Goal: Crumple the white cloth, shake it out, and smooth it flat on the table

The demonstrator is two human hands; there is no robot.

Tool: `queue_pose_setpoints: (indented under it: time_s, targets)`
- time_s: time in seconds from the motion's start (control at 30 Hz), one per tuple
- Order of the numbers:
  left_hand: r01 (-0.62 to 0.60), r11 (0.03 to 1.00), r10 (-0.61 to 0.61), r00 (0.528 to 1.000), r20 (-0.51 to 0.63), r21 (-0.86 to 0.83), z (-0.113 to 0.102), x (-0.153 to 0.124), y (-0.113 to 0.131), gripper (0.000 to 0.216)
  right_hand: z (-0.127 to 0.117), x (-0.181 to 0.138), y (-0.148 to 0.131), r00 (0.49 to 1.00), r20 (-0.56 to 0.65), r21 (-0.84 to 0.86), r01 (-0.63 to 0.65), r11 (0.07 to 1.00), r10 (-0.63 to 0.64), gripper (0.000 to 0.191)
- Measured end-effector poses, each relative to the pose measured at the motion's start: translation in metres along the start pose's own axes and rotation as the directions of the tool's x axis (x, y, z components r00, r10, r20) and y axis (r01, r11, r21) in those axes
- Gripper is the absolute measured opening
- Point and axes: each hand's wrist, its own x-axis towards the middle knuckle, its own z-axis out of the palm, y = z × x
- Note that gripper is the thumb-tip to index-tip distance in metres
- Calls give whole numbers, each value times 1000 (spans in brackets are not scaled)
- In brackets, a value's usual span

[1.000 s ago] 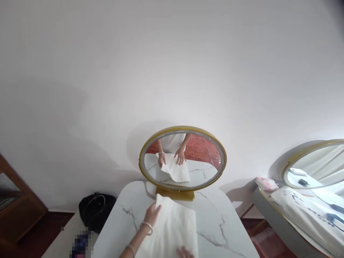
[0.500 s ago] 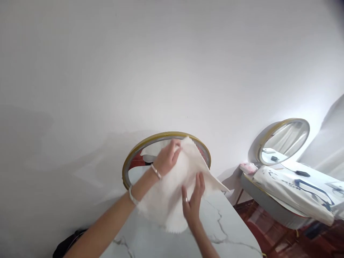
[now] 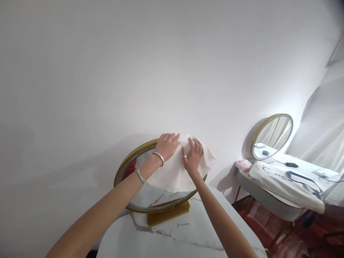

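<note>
A white cloth (image 3: pixel 172 175) with zigzag-cut edges is draped over the upper part of an oval mirror (image 3: pixel 117 176) in a gold frame. At the mirror's top edge, my left hand (image 3: pixel 167 147) has its fingers bent over the cloth and holds it there. My right hand (image 3: pixel 192 157), wearing a ring, lies on the cloth to the right with its fingers apart and thumb out. Below the cloth's hem, the lower glass shows. The mirror stands on a gold base (image 3: pixel 169 214). The top rim under the cloth is hidden.
The mirror stands on a white marbled table (image 3: pixel 134 236) against a plain wall (image 3: pixel 172 71). To the right, a second table carries another round mirror (image 3: pixel 274 138), a white cloth bag (image 3: pixel 285 182), a pink-and-white packet (image 3: pixel 243 165) and a black adapter (image 3: pixel 291 165) with a cable.
The cloth, loose in front of the mirror before, now lies over its upper part. My right hand has moved up onto the cloth near the top edge. The mirror's lower rim and base have come into view.
</note>
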Motion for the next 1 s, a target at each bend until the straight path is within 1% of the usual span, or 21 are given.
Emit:
queue_pose_setpoints:
  time_s: [0.07,0.1,0.17,0.23,0.27,0.33,0.37,0.43,0.5,0.6,0.67,0.73,0.8,0.87,0.93,0.97,1.0]
  targets:
    - [-72,997,71,997,22,19,10,13,10,38,2,-12,24,990,-34,23,-134,991,135,53]
    - [-117,993,117,993,20,30,16,21,17,36,3,-20,36,976,-39,39,-213,976,215,55]
    - [-195,980,194,981,16,44,27,35,32,30,5,-39,59,931,-24,61,-362,930,364,59]
    - [-221,974,220,975,32,44,36,46,50,26,7,-56,77,890,-1,61,-456,888,457,62]
    - [-215,976,213,976,44,40,39,50,57,24,8,-64,83,878,3,56,-477,877,478,62]
    - [-188,982,185,981,64,30,40,54,67,22,7,-71,89,876,0,47,-483,875,483,61]
    - [-176,984,174,982,69,27,38,54,68,21,6,-71,88,879,-2,48,-476,878,477,61]
    - [-138,990,136,989,65,28,28,51,61,18,3,-63,83,890,5,64,-455,888,456,60]
    - [-67,997,66,996,52,24,14,43,43,15,0,-47,71,916,28,87,-402,912,401,58]
    - [94,995,-95,995,37,10,-11,20,4,17,-1,-19,43,974,38,78,-226,971,223,55]
    - [205,978,-205,979,20,-35,-25,-6,-26,24,3,-4,21,997,13,23,-74,997,74,53]
    - [292,948,-295,956,0,-129,-33,-41,-53,28,10,7,-5,997,-12,-38,76,996,-76,52]
    - [360,904,-372,928,-9,-230,-34,-83,-75,32,21,12,-32,974,-2,-64,226,972,-227,50]
    - [437,851,-461,887,-14,-290,-29,-127,-90,34,33,11,-58,925,43,-45,380,924,-378,50]
    - [504,805,-542,839,-43,-312,-20,-166,-97,35,45,4,-78,851,101,-1,519,855,-516,51]
    - [514,799,-555,830,-51,-313,-15,-183,-98,37,50,-1,-84,807,131,27,577,816,-575,52]
    - [511,803,-549,835,-45,-306,-10,-196,-98,41,54,-8,-88,759,166,62,629,775,-629,53]
